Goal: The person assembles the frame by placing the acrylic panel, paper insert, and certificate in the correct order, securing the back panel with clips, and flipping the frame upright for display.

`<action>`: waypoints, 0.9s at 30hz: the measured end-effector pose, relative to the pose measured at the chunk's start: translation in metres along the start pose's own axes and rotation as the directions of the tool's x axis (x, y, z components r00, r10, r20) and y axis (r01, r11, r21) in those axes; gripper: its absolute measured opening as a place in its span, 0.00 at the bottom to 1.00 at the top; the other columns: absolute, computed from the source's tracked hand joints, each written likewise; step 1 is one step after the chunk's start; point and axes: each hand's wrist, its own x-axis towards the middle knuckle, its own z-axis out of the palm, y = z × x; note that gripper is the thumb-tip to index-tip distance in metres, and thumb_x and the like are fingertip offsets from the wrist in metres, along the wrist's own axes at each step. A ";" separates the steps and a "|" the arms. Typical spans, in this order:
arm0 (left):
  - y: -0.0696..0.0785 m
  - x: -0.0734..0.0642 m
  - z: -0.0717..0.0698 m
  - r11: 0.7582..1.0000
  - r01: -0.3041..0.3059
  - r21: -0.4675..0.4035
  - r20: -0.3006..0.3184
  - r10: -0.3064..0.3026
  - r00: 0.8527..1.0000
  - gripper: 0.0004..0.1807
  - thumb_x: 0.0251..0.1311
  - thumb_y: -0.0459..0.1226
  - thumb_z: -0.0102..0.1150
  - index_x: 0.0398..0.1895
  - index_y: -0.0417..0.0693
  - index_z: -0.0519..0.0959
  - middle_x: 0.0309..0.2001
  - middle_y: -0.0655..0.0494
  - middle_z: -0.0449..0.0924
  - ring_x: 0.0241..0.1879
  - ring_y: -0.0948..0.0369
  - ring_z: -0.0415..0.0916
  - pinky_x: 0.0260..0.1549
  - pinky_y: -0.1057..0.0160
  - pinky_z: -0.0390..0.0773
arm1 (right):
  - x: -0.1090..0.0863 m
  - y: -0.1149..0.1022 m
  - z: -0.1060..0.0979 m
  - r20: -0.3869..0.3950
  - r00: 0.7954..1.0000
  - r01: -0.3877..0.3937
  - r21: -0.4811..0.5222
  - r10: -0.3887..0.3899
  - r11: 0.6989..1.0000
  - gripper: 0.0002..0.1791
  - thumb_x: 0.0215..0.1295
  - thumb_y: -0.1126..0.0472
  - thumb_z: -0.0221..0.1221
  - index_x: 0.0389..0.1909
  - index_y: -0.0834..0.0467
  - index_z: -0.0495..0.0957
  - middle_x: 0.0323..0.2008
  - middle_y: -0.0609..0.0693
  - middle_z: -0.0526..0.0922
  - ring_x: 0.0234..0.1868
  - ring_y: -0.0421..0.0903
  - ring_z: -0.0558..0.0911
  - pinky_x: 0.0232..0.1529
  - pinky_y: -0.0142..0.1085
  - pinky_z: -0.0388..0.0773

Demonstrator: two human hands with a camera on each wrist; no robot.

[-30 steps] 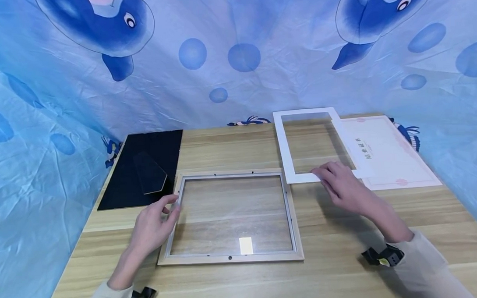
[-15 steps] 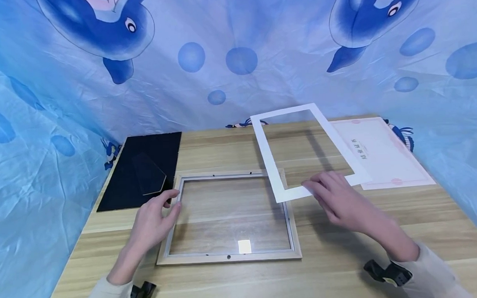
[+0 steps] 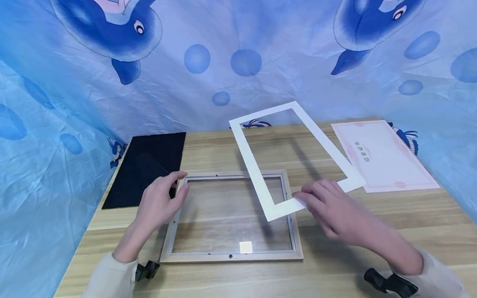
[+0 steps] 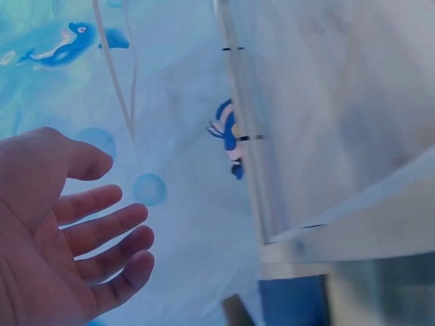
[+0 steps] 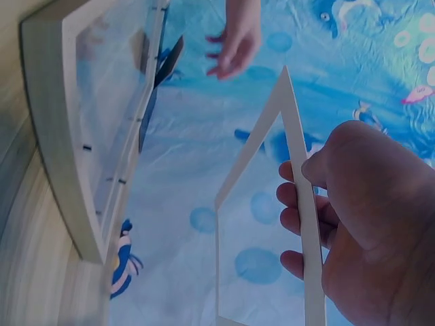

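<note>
The step in hand looks to be fitting the white mat [image 3: 251, 164] to the wooden frame [image 3: 203, 258]. The mat is up off the table [image 3: 211, 283], tilted, its lower left corner above the right part of the frame and the rest reaching out past the frame's far right corner. The right hand [image 3: 335, 213] grips it by the near short edge, thumb on one face and fingers curled round to the other. The left hand [image 3: 159, 200] holds nothing; its fingers are loosely bent in the air near the frame's far left corner, and the right wrist view shows it apart from the wood.

The frame lies flat with what seems to be a clear pane [image 3: 225, 215] in it, catching a bright patch of light. The black board [image 3: 152, 156] on the left and the printed sheet [image 3: 385, 161] on the right both lie on the table, out of the frame.

The mat's long sides run away from the person, while the frame's run left to right, so the next move probably calls for a turn, then lowering the mat level inside the rim, with the left hand well placed to steady a corner.
</note>
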 end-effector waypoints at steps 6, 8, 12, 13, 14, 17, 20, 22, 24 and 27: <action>0.011 0.030 -0.009 1.000 -0.013 -0.016 0.017 0.013 1.000 0.18 0.66 0.43 0.55 0.55 0.45 0.78 0.46 0.47 0.83 0.41 0.50 0.78 0.37 0.47 0.76 | 0.001 -0.015 -0.002 0.024 0.999 0.034 -0.004 -0.033 0.999 0.25 0.75 0.59 0.30 0.56 0.61 0.73 0.44 0.52 0.76 0.47 0.50 0.72 0.49 0.43 0.66; 0.016 0.040 -0.012 1.000 -0.015 -0.023 0.021 0.016 1.000 0.18 0.67 0.43 0.54 0.55 0.45 0.78 0.47 0.46 0.82 0.42 0.50 0.78 0.37 0.47 0.75 | 0.002 -0.020 -0.003 0.017 0.999 0.051 -0.006 -0.051 0.999 0.24 0.75 0.59 0.30 0.56 0.61 0.73 0.45 0.51 0.76 0.47 0.50 0.72 0.51 0.42 0.65; 0.021 0.061 -0.012 0.998 0.002 -0.066 0.028 0.000 1.000 0.18 0.67 0.43 0.54 0.56 0.45 0.77 0.50 0.46 0.81 0.46 0.49 0.77 0.41 0.46 0.75 | 0.003 -0.029 -0.004 0.004 0.996 0.085 -0.006 -0.085 0.996 0.24 0.74 0.61 0.31 0.56 0.61 0.73 0.45 0.51 0.75 0.47 0.49 0.72 0.52 0.41 0.63; 0.021 0.066 -0.011 0.997 0.013 -0.080 0.034 -0.010 0.999 0.19 0.67 0.44 0.53 0.56 0.45 0.77 0.51 0.46 0.81 0.47 0.49 0.77 0.42 0.46 0.75 | 0.003 -0.031 -0.004 0.001 0.996 0.092 -0.008 -0.092 0.996 0.23 0.74 0.61 0.31 0.56 0.61 0.73 0.45 0.51 0.75 0.46 0.49 0.72 0.52 0.41 0.63; 0.021 0.071 -0.011 0.995 0.029 -0.098 0.042 -0.025 0.999 0.19 0.68 0.44 0.53 0.56 0.45 0.77 0.52 0.46 0.80 0.48 0.49 0.77 0.43 0.47 0.75 | 0.003 -0.034 -0.005 0.003 0.995 0.095 -0.011 -0.095 0.995 0.23 0.74 0.61 0.31 0.56 0.60 0.73 0.45 0.50 0.75 0.46 0.49 0.72 0.51 0.40 0.63; 0.020 0.085 -0.008 0.985 0.081 -0.152 0.069 -0.071 0.995 0.20 0.68 0.46 0.52 0.57 0.46 0.76 0.55 0.48 0.79 0.50 0.50 0.77 0.45 0.48 0.74 | 0.004 -0.040 -0.006 -0.018 0.992 0.123 -0.009 -0.123 0.992 0.23 0.74 0.62 0.32 0.56 0.60 0.74 0.45 0.49 0.75 0.46 0.48 0.72 0.48 0.40 0.64; 0.018 0.095 -0.007 0.971 0.135 -0.199 0.098 -0.118 0.988 0.20 0.69 0.47 0.50 0.58 0.48 0.76 0.56 0.50 0.79 0.51 0.52 0.77 0.45 0.49 0.74 | 0.005 -0.044 -0.006 -0.050 0.986 0.157 -0.003 -0.157 0.988 0.24 0.70 0.65 0.32 0.54 0.61 0.74 0.45 0.49 0.75 0.45 0.47 0.73 0.48 0.40 0.65; 0.017 0.099 -0.007 0.963 0.158 -0.218 0.116 -0.135 0.984 0.21 0.69 0.48 0.50 0.58 0.48 0.76 0.56 0.50 0.79 0.50 0.52 0.78 0.44 0.49 0.75 | 0.007 -0.047 -0.006 -0.063 0.982 0.176 0.000 -0.176 0.984 0.24 0.68 0.66 0.32 0.53 0.61 0.75 0.44 0.49 0.76 0.45 0.47 0.73 0.48 0.40 0.66; 0.015 0.101 -0.008 0.957 0.171 -0.235 0.136 -0.142 0.981 0.21 0.69 0.47 0.50 0.58 0.47 0.76 0.55 0.49 0.80 0.49 0.51 0.78 0.44 0.49 0.76 | 0.007 -0.050 -0.006 -0.060 0.981 0.186 -0.005 -0.186 0.983 0.25 0.67 0.67 0.32 0.53 0.61 0.75 0.44 0.48 0.75 0.44 0.47 0.73 0.48 0.39 0.66; 0.015 0.102 -0.009 0.954 0.181 -0.238 0.163 -0.145 0.976 0.21 0.68 0.48 0.53 0.58 0.47 0.77 0.52 0.49 0.81 0.48 0.51 0.79 0.44 0.50 0.76 | 0.009 -0.053 -0.006 -0.062 0.978 0.198 -0.014 -0.199 0.980 0.25 0.67 0.67 0.32 0.53 0.60 0.75 0.44 0.48 0.75 0.44 0.47 0.73 0.47 0.39 0.67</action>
